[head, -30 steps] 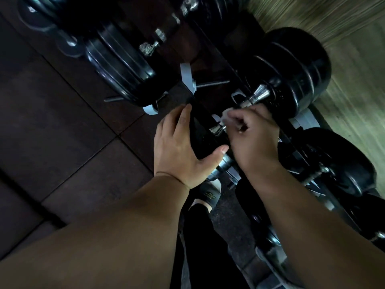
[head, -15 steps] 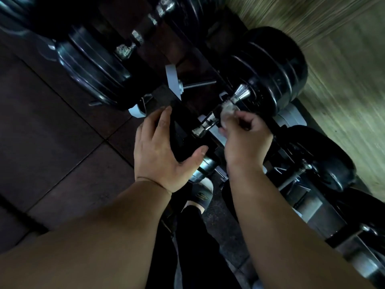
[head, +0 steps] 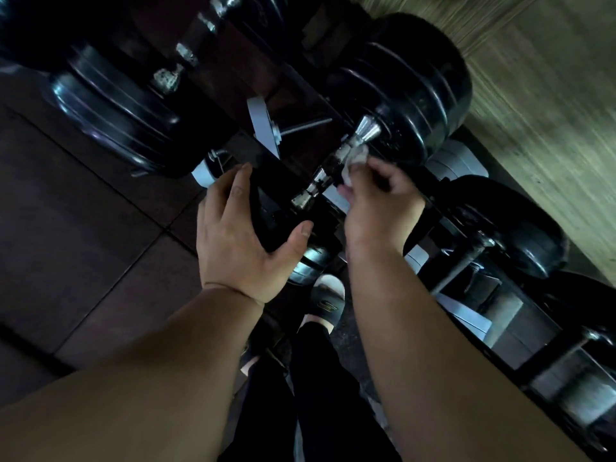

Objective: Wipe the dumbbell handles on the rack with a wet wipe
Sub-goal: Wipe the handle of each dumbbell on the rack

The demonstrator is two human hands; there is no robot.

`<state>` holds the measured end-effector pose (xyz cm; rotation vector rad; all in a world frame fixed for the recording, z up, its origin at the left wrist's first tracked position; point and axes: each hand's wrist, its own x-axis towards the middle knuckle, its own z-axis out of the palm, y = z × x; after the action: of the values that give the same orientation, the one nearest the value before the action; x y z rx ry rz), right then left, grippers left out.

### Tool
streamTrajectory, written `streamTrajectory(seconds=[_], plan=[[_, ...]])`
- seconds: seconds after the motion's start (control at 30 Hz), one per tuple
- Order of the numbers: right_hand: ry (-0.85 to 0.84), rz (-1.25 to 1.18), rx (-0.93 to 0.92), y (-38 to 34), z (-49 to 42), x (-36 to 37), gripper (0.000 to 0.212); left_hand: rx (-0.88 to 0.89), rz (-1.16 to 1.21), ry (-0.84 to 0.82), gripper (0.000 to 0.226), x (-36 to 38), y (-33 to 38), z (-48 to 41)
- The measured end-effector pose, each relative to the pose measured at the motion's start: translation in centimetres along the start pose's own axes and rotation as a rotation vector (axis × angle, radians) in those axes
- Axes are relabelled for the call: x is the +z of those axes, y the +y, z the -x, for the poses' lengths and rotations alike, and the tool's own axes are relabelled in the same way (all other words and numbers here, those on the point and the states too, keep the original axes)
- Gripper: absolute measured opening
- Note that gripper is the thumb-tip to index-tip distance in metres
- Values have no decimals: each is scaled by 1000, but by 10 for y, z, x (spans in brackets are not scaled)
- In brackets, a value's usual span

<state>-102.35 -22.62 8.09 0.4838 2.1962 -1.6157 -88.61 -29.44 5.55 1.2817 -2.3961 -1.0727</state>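
Bottom of frame: two bare forearms reach up from the lower edge; black trouser legs and a slide sandal (head: 328, 300) show between them, low centre, on dark floor tiles (head: 83, 228).

Centre left: left hand (head: 240, 235), grip spread apart, fingers and thumb laid around the near black weight (head: 273, 211) of a dumbbell.

Centre right: right hand (head: 376, 201), grip pinched together on a white wipe (head: 355, 160). The wipe is pressed against the chrome handle (head: 336, 165) of that dumbbell, near its upper end, just below the flared collar at the far weight (head: 410, 91). The handle runs diagonally from centre to upper right of centre.

Right side: rack (head: 473, 315), grey and black rails slanting toward the lower right, carrying further black dumbbells; detail blurred.

Upper left: another large dumbbell (head: 113, 108), black plates with a chrome handle, blurred.

Upper right: greenish wall, streaked with blur.
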Motion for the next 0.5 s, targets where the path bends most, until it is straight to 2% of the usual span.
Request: streamTrajectory(seconds=[0.1, 0.23, 0.3, 0.43, 0.5], plan=[[-10, 7, -79, -10, -9, 5, 8, 11, -11, 8, 99, 1, -1, 0], [-236, 362, -263, 5, -1, -6, 14, -1, -5, 11, 100, 1, -1, 0], [-314, 457, -352, 9, -2, -13, 14, -4, -1, 8, 100, 1, -1, 1], [-234, 665, -614, -6, -23, -18, 18, -1, 5, 7, 101, 1, -1, 1], [-283, 667, -727, -9, -30, -15, 19, -1, 3, 8, 101, 1, -1, 1]])
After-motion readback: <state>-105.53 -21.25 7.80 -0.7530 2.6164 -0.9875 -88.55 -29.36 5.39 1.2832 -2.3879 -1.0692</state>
